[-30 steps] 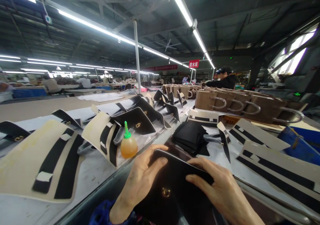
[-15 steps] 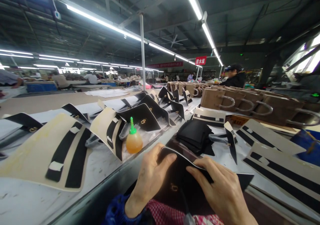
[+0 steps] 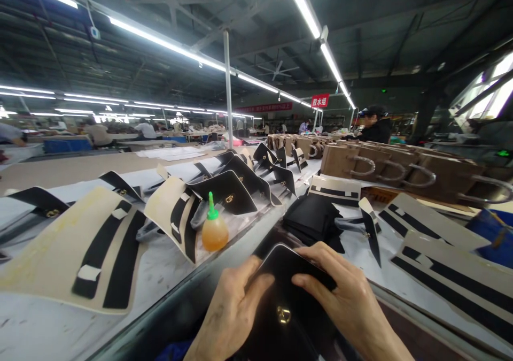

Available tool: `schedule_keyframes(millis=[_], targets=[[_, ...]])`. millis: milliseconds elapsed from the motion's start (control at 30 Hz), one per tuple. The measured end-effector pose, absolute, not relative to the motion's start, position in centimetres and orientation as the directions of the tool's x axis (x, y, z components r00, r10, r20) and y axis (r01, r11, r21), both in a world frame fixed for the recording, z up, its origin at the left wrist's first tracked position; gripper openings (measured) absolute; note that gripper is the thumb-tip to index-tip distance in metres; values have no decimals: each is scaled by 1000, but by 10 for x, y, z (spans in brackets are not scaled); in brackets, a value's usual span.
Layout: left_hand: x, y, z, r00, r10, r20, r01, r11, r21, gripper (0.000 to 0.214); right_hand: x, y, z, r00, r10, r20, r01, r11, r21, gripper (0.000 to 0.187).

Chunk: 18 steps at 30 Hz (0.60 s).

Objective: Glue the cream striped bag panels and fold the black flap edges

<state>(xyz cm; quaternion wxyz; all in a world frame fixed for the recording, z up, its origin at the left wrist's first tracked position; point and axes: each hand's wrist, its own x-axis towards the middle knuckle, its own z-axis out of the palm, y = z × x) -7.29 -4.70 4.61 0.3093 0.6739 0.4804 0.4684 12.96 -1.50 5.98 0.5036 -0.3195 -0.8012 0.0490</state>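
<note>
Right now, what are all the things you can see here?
leather flap: one, black with gold clasp, in both hands
glue bottle: one, orange with green cap, left of hands
cream boards: several, black-striped, both table sides
clasp flaps: many, black, behind the bottle
stacked pieces: one pile, black, beyond the hands
handbags: a row, tan, far right
sign: one, red, hanging far off
left hand: one, bare, gripping flap's left edge
right hand: one, bare, fingers over flap's top

A bag factory floor; long worktables [image 3: 80, 168] of cut flaps [image 3: 236, 190]; rows of tan handbags [image 3: 401, 171]; strip lights [image 3: 312, 18]
</note>
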Motion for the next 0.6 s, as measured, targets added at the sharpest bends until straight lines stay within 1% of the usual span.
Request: schedule_keyframes(millis=[100, 167, 233, 333, 400, 433, 533, 600], targets=[[-68, -43, 47, 47, 925, 377, 410, -362, 837, 31, 121, -21, 63, -285, 433, 855, 534, 813, -233, 7], [-65, -41, 46, 28, 902, 431, 437, -399, 806, 37, 117, -26, 61, -297, 373, 879, 581, 801, -143, 6], [-62, -39, 44, 12, 870, 492, 458, -442, 771, 40, 113, -29, 58, -312, 333, 890, 598, 796, -88, 9], [-57, -39, 42, -4, 806, 591, 496, -512, 702, 41, 110, -31, 58, -288, 305, 908, 609, 790, -72, 9], [-55, -39, 41, 1, 740, 673, 526, -572, 629, 44, 109, -31, 62, -248, 314, 916, 585, 802, -117, 9], [-54, -38, 40, 10, 701, 713, 542, -603, 585, 45, 110, -30, 65, -228, 338, 913, 557, 815, -162, 10], [-56, -35, 35, 12, 542, 840, 577, -690, 437, 51, 113, -30, 72, -224, 493, 841, 447, 819, -361, 22], [-59, -31, 30, 7, 437, 899, 573, -739, 354, 55, 116, -30, 75, -268, 615, 742, 376, 776, -507, 32]])
